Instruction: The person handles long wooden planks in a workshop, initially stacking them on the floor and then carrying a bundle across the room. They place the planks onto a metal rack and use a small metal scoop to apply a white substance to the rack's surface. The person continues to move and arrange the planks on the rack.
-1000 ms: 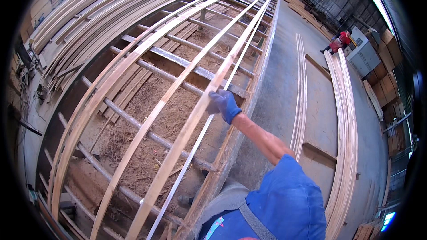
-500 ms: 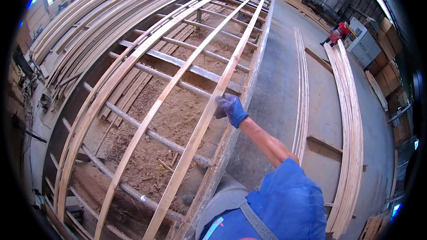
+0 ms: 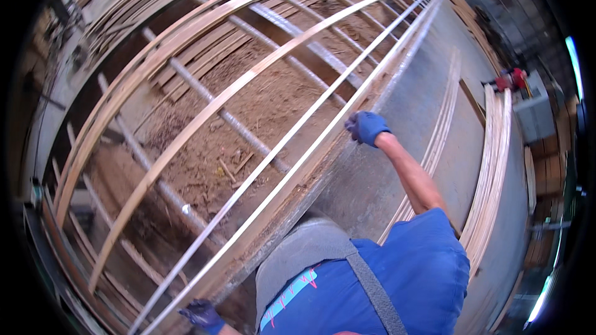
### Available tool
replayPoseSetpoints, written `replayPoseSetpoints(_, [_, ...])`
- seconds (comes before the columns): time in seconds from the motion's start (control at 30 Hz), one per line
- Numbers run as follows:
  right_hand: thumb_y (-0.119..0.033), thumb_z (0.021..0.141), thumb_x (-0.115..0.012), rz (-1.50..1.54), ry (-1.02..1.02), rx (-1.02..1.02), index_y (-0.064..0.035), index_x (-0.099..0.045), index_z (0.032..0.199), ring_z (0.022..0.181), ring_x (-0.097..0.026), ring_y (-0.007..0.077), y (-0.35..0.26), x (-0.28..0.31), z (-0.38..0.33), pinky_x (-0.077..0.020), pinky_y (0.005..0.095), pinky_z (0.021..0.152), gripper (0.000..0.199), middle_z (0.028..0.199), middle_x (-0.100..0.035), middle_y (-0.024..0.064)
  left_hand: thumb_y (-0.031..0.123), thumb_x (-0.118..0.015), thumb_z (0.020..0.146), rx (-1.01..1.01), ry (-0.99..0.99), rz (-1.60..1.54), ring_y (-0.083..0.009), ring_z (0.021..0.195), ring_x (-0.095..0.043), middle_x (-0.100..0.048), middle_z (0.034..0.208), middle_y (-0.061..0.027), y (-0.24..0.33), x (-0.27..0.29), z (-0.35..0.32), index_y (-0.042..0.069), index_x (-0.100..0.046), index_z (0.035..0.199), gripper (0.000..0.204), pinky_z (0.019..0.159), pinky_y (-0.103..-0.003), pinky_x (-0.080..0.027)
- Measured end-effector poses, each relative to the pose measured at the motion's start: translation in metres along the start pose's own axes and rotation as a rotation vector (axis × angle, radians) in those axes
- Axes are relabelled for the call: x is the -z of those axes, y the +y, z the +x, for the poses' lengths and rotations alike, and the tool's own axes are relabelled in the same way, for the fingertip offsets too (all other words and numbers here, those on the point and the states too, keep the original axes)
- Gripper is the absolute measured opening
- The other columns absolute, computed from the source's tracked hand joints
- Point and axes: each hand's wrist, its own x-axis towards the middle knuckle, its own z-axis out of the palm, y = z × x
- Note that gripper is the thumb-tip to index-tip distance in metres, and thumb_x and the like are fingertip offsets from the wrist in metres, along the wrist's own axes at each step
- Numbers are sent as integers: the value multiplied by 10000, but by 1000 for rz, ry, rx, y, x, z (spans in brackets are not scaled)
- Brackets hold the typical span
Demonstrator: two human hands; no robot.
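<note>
My right hand (image 3: 366, 127), in a blue glove, is stretched forward and closed on a long thin wooden strip (image 3: 292, 170). The strip lies along the right edge of a big rack of metal crossbars (image 3: 217, 111). My left hand (image 3: 202, 315), also gloved in blue, is at the bottom edge of the view. It grips the near end of the same strip. A second thin strip (image 3: 248, 177) runs just left of it, and wider bent wooden strips (image 3: 186, 136) span the rack further left. Sawdust and wood scraps (image 3: 242, 161) cover the ground under the rack.
Stacks of long wooden strips (image 3: 490, 167) lie on the concrete floor (image 3: 385, 174) to my right, with a narrower bundle (image 3: 437, 136) nearer. A red machine (image 3: 512, 77) and a grey box (image 3: 534, 111) stand at the far right. More strips (image 3: 124, 6) are piled beyond the rack's left side.
My right hand has come down and to the right, toward the rack's right edge, and the thin strip has come with it. My left hand has come into view at the bottom.
</note>
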Motion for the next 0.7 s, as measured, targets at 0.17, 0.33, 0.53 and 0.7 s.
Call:
replayPoseSetpoints(0.17, [-302,811,-685,-425,303,848,-127,-583,1258,1075,-623,308,-69,15,-22,-436,515,967,491,1150,-653,132,592,-460,954,146,203,-398,-183,747,-580,-701,884,-20,9,-51,-3,166,-648,1157,509,686,-359,-485])
replayPoseSetpoints(0.33, [-254,784,-673,-740,-69,931,-149,-695,1040,1024,-638,313,-80,-10,15,-414,541,972,278,1046,-681,97,437,-514,959,125,225,-436,-230,991,-628,-685,1132,-58,8,-117,13,145,-644,1192,396,866,-423,-512])
replayPoseSetpoints(0.53, [-249,781,-674,-833,-65,912,-159,-694,976,956,-638,290,-72,-31,19,-410,519,973,215,955,-665,86,340,-527,990,290,257,159,-188,995,-645,-670,1176,-89,48,-112,-28,128,-584,1302,381,921,-404,-501])
replayPoseSetpoints(0.7, [-255,791,-676,-769,-33,885,-154,-669,1056,1016,-617,291,-53,-57,13,-394,504,1009,284,1028,-647,108,159,-642,920,-602,-56,1235,-259,1042,-646,-671,1172,-155,70,-192,-68,-11,-670,1124,267,940,-345,-483])
